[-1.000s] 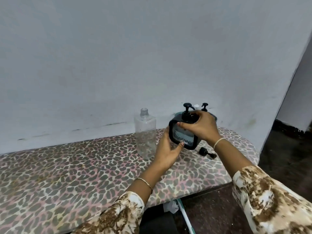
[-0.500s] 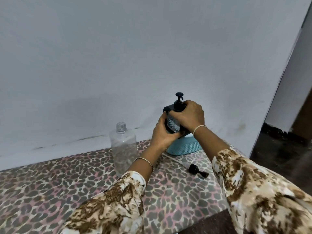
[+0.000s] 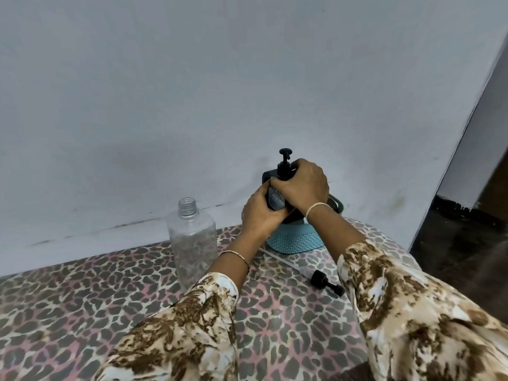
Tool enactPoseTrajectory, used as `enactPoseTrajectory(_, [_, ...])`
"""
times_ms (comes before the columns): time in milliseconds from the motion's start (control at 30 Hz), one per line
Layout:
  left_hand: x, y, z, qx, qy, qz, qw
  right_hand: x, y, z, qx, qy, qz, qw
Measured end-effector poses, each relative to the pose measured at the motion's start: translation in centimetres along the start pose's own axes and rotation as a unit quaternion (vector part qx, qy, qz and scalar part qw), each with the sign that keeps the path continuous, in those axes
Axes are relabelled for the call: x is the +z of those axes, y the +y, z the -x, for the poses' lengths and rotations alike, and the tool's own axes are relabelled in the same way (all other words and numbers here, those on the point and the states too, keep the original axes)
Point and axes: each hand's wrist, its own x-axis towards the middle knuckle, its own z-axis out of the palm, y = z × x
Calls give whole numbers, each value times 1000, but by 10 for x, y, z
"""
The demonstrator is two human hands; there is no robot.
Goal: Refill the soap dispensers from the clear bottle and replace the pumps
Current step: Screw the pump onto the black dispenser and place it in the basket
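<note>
- Lifted since a second ago, the dark dispenser (image 3: 275, 198) hangs upright over the teal basket (image 3: 295, 243);
- clear bottle (image 3: 192, 243) stands uncapped on the worktop (image 3: 82, 298), seemingly drained;
- left hand (image 3: 258, 215) grips the dispenser body, steadying it;
- right hand (image 3: 302, 185) curls round the pump (image 3: 284, 160) collar, likely screwing it;
- loose pump (image 3: 320, 279) lies aside, waiting.

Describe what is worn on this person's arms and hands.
Both arms wear long, loose sleeves in cream fabric with a mottled brown print: the left sleeve and the right sleeve. They end short of the wrists. By the left hand sits a thin gold-coloured bangle; by the right hand, a thin pale band. No gloves.
</note>
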Motion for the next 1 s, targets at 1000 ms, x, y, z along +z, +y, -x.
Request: enactPoseTrajectory(1000, [25, -61, -11, -24, -35, -128, 991, 29, 47, 36, -33, 7, 42, 999])
